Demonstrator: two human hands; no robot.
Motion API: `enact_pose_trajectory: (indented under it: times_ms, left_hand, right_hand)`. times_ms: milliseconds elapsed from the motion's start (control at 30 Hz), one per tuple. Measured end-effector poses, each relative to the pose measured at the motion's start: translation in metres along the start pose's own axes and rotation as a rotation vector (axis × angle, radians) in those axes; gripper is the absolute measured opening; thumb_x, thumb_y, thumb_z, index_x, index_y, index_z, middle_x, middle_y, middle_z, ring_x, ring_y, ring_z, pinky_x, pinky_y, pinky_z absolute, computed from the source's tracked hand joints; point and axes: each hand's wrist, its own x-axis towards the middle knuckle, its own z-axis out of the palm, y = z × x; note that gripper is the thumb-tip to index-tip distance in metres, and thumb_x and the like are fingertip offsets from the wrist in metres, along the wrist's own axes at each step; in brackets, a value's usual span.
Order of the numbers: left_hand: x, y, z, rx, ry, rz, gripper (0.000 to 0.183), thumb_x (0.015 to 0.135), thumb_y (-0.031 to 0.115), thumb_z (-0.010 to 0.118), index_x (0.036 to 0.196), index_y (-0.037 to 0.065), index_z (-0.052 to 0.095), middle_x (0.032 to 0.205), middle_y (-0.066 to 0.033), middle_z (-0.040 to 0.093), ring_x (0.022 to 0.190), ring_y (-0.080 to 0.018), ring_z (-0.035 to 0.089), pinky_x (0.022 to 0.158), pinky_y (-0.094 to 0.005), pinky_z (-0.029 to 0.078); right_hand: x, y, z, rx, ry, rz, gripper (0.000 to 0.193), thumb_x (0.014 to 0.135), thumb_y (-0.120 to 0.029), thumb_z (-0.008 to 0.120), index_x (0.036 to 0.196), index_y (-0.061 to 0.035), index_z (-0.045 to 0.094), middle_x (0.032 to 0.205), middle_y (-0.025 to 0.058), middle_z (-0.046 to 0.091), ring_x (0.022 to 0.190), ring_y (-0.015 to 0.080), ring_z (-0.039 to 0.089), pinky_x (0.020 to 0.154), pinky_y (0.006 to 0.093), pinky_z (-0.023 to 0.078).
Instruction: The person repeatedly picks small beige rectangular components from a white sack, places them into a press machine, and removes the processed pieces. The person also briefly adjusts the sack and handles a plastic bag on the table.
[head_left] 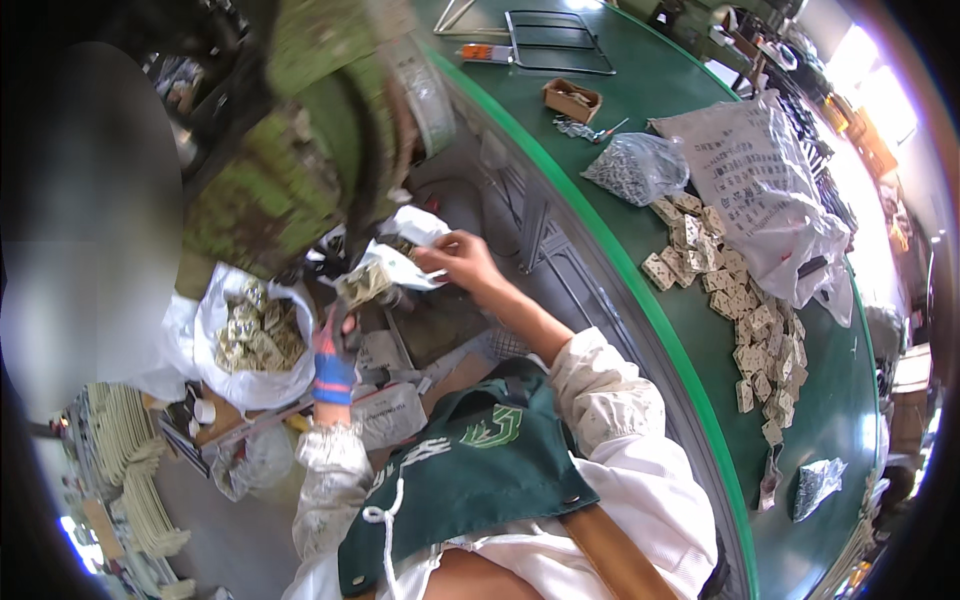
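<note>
My left hand (335,345), in a dark glove with a blue and pink cuff, is closed around a small beige metal piece (365,284). It is below the green machine, and its fingers are partly hidden. My bare right hand (465,260) bends its fingers at the edge of a white plastic bag (408,268); what they pinch, if anything, is hidden. More metal pieces show inside that bag. Left of my gloved hand, another white bag (205,335) stands full of similar beige pieces (258,340).
A large, worn green machine (290,170) rises ahead on the left. On the right curves a green-topped bench (690,345) bearing a pile of beige pieces (750,320), a clear bag of small hardware (640,168), a woven sack (740,160), a small carton (572,99) and a wire frame (560,42).
</note>
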Motion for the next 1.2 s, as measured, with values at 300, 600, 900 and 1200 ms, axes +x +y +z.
enact_pose_trajectory:
  times_ms: [300,600,900,1200]
  left_hand:
    - [-0.013,-0.075,0.135,0.119,-0.145,-0.281,0.049,0.092,0.043,0.046,0.096,-0.002,0.065,0.058,0.0034,0.044,0.048,-0.0068,0.038,0.044,-0.0202,0.027]
    - [0.213,-0.175,0.483,0.493,-0.208,0.066,0.048,0.080,0.019,0.071,0.116,-0.004,0.047,0.094,-0.0078,0.060,0.080,-0.0126,0.056,0.071,-0.0255,0.048]
    - [0.216,-0.166,0.570,0.551,0.089,0.278,0.040,0.089,0.033,0.047,0.075,-0.003,0.058,0.078,-0.0299,0.059,0.080,-0.0438,0.059,0.068,-0.0469,0.047]
    - [0.160,-0.162,0.526,0.528,0.300,0.468,0.028,0.091,0.025,0.052,0.108,0.003,0.058,0.101,-0.0190,0.062,0.095,-0.0348,0.058,0.079,-0.0381,0.047]
  right_hand:
    - [0.010,-0.129,-0.385,-1.540,1.560,-0.359,0.035,0.069,-0.022,0.070,0.097,-0.0016,0.061,0.094,0.0165,0.060,0.097,0.0302,0.054,0.092,0.0427,0.037]
    - [0.017,-0.116,-0.347,-1.209,0.212,-0.779,0.031,0.062,0.006,0.053,0.089,-0.0050,0.061,0.085,0.0168,0.059,0.086,0.0352,0.057,0.075,0.0434,0.047]
    - [0.122,-0.115,-0.497,-1.457,-0.148,-0.145,0.018,0.066,0.001,0.053,0.079,-0.0015,0.064,0.075,0.0194,0.062,0.072,0.0350,0.058,0.066,0.0413,0.043]
    - [0.131,-0.092,-0.438,-1.987,-0.501,-0.360,0.059,0.062,-0.035,0.071,0.108,-0.0011,0.057,0.107,0.0261,0.056,0.105,0.0422,0.052,0.089,0.0509,0.041]
